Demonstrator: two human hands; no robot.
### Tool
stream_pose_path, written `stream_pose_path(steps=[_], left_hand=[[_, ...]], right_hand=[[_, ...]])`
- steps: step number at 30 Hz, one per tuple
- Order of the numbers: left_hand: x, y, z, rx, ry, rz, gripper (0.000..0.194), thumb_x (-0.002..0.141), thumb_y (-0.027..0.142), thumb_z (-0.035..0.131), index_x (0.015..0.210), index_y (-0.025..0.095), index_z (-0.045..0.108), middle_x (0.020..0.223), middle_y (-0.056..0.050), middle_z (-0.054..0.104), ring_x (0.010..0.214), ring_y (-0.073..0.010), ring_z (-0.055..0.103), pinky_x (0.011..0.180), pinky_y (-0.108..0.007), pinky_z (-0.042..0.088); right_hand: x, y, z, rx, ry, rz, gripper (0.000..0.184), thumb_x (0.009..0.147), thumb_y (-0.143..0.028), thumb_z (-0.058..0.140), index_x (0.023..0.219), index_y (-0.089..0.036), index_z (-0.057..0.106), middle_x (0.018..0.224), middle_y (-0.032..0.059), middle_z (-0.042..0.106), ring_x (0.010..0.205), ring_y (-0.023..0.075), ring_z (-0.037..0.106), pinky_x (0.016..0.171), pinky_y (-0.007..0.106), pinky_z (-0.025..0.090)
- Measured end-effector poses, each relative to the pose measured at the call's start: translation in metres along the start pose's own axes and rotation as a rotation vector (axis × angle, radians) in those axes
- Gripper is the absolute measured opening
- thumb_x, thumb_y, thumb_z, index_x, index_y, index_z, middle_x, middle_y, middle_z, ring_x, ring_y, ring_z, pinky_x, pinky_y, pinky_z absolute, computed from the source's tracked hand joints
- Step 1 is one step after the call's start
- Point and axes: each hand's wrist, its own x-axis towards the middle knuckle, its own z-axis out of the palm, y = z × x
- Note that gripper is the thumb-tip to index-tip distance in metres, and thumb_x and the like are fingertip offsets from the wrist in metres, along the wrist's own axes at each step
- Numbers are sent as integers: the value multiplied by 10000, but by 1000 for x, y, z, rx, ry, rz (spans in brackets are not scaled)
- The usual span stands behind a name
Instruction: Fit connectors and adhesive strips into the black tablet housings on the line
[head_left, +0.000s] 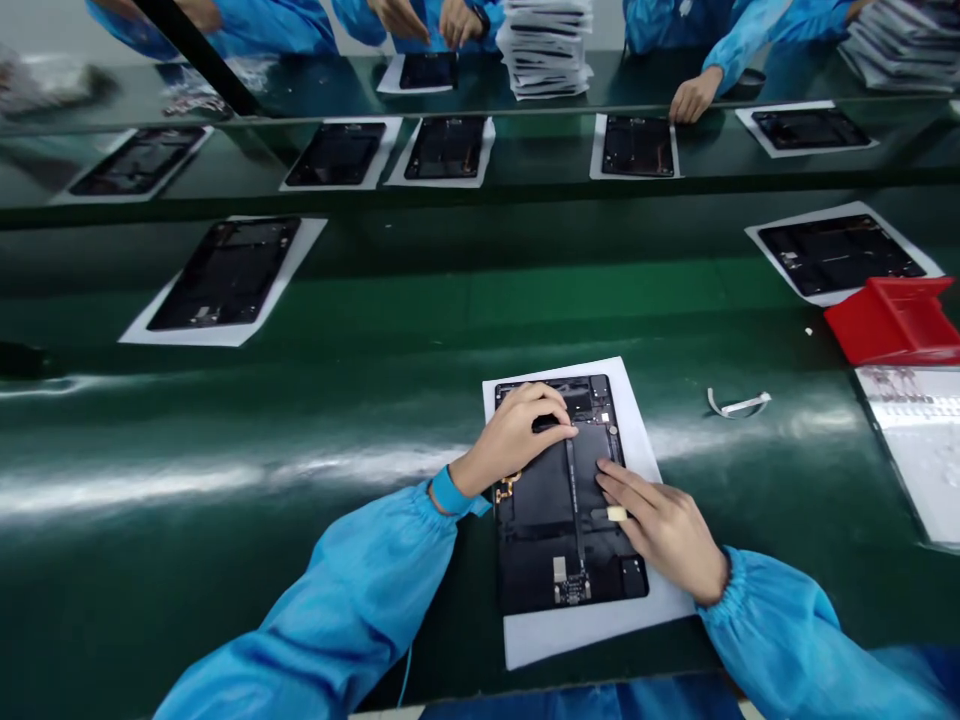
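An opened tablet with a black interior lies face-down on a white sheet in front of me. My left hand reaches over its upper half. Thumb and forefinger pinch at the top end of a flat ribbon cable; what sits between the tips is too small to make out. My right hand rests over the tablet's right edge, fingers stretched out on the inner surface. A pale yellow tab shows beside those fingers. Copper-coloured flex sticks out under my left wrist.
A curled white strip lies right of the tablet. Further right are a red bin and a white sheet in a sleeve. More opened tablets lie on sheets beyond. Across the bench, co-workers in blue sleeves handle tablets near a stack.
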Motion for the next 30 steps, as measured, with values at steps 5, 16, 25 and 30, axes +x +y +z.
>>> stream_pose_path(steps=[5,16,25,30], left_hand=[[-1,1,0,51,-31,-31,107,833,300,675,781,207,662,1010,-19,632,981,-183,575,908,-367,409],[0,1,3,116,-42,-38,125,851,326,652,799,212,658,1029,-13,627,989,-183,559,903,-357,393],[0,0,4,135,-47,-25,128,861,328,640,805,213,638,1031,-4,628,996,-179,554,903,-350,380],[-2,0,3,135,-51,-18,140,866,343,632,925,219,605,1047,-13,631,1013,-198,544,892,-353,384]], right_hand=[[0,2,-2,4,9,-1,429,877,-35,341,1235,-124,561,1370,69,522,909,189,672,761,328,572],[0,-1,-3,11,18,6,395,898,-36,353,1212,-115,579,1359,76,533,905,187,668,761,328,574],[5,-5,-8,-64,46,-59,303,983,-103,362,1191,-103,583,1315,128,565,864,177,656,718,320,554],[3,-19,-13,-127,21,-256,249,983,-111,409,1097,-159,626,1298,75,588,1123,236,566,1001,468,436]])
